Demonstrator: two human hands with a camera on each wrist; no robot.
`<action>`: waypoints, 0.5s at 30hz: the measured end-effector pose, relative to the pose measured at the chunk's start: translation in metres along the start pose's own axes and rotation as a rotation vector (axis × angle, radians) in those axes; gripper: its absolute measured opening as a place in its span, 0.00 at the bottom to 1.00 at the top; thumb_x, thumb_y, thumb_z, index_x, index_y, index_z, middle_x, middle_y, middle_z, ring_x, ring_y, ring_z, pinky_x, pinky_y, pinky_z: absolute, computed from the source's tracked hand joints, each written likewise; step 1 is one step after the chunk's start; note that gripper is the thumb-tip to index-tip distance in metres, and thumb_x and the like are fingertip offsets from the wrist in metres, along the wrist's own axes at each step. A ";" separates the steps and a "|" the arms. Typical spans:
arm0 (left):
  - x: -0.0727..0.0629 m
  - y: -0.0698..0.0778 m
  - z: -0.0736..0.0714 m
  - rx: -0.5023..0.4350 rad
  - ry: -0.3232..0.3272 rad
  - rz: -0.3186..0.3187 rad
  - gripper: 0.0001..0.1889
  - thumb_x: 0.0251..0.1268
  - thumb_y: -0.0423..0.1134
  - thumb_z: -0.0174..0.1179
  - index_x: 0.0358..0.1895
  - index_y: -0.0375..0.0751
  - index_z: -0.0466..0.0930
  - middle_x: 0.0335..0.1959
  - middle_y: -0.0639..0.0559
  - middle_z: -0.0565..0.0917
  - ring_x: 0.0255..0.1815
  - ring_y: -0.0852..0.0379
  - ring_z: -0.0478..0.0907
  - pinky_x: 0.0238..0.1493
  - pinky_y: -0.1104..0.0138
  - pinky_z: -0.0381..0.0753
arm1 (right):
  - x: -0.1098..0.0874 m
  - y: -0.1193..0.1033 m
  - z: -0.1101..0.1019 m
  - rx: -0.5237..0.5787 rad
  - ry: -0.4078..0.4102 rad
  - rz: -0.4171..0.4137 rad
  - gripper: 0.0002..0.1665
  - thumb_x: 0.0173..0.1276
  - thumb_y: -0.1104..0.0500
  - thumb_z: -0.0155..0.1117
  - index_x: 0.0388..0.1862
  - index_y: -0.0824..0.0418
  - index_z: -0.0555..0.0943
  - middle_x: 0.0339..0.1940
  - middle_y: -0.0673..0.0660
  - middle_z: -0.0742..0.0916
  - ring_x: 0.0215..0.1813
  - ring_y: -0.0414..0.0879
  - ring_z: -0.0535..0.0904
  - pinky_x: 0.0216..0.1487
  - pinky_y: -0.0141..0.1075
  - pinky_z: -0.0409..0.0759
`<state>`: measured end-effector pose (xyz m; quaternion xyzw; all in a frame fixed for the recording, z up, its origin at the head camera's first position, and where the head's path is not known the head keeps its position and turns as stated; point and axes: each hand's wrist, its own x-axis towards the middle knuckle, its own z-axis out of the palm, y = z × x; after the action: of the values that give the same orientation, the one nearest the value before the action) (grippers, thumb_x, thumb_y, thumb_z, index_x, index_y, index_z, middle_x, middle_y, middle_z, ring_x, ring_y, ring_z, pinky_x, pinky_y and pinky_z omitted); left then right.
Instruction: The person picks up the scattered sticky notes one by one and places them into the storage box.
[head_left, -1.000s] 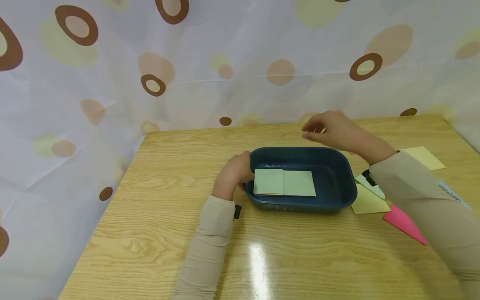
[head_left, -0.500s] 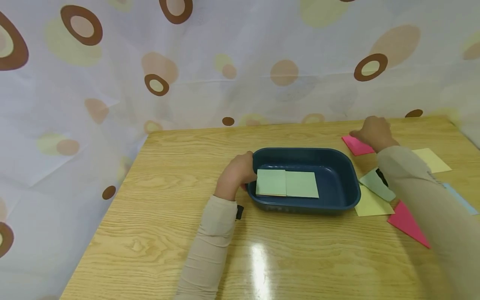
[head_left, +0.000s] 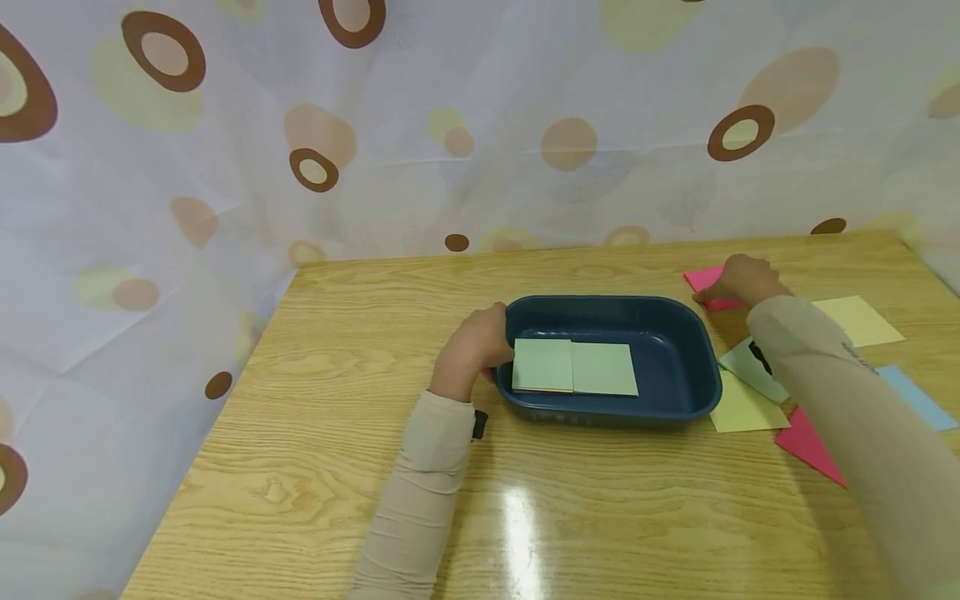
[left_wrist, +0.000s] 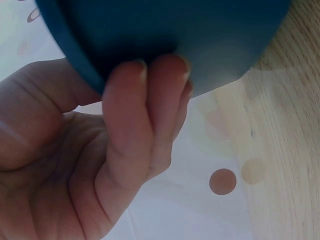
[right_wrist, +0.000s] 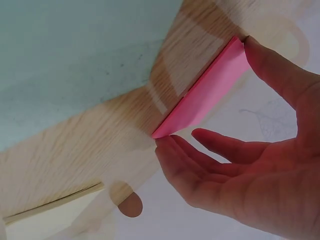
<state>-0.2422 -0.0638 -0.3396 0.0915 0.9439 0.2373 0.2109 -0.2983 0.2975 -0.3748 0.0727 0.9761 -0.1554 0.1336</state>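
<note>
A dark blue plastic bin point(head_left: 585, 305) stands on the wooden table, with two pale green paper squares point(head_left: 603, 369) side by side on its floor. My left hand point(head_left: 472, 346) grips the bin's left end. In the left wrist view, its curled fingers point(left_wrist: 127, 115) press against the bin's outer wall point(left_wrist: 215, 45), while the thumb goes behind the rim. Beyond the bin's far right corner, my right hand point(head_left: 742, 282) holds a pink paper pad point(right_wrist: 207, 95) low over the table. Thumb and fingertips meet opposite corners of the pad in the right wrist view.
Right of the bin lie a yellow paper square point(head_left: 742, 408), a pale green one point(head_left: 752, 372) overlapping it, and a pink one point(head_left: 810, 446). Farther right are another yellow paper point(head_left: 862, 321) and a blue one point(head_left: 918, 400). A spotted curtain point(head_left: 405, 150) hangs behind the table.
My right hand has moved from above the bin's far edge rightward and down onto the pink pad. The left hand keeps its grip, and the bin stays in place.
</note>
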 end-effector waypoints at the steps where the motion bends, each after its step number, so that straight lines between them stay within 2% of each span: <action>1: 0.000 0.000 0.000 -0.001 -0.001 -0.001 0.29 0.63 0.26 0.56 0.68 0.31 0.60 0.55 0.32 0.77 0.16 0.53 0.81 0.29 0.61 0.87 | 0.000 0.000 0.000 0.005 0.001 0.000 0.41 0.61 0.48 0.64 0.47 0.88 0.67 0.48 0.84 0.72 0.50 0.79 0.67 0.52 0.63 0.72; 9: 0.001 0.000 0.000 -0.007 0.000 0.000 0.29 0.63 0.26 0.56 0.68 0.30 0.60 0.56 0.31 0.76 0.16 0.52 0.81 0.29 0.61 0.87 | 0.001 0.001 0.000 0.014 0.012 0.040 0.47 0.60 0.45 0.65 0.55 0.87 0.64 0.55 0.90 0.65 0.58 0.88 0.53 0.59 0.72 0.59; 15: 0.001 0.001 -0.001 -0.006 -0.004 0.001 0.30 0.63 0.26 0.56 0.69 0.31 0.59 0.56 0.31 0.76 0.15 0.53 0.81 0.29 0.61 0.87 | 0.002 0.001 -0.001 0.004 -0.004 0.083 0.47 0.59 0.41 0.64 0.54 0.84 0.66 0.54 0.89 0.65 0.56 0.86 0.56 0.57 0.71 0.60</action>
<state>-0.2431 -0.0631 -0.3391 0.0918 0.9426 0.2401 0.2129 -0.3006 0.2987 -0.3743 0.1131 0.9716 -0.1520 0.1419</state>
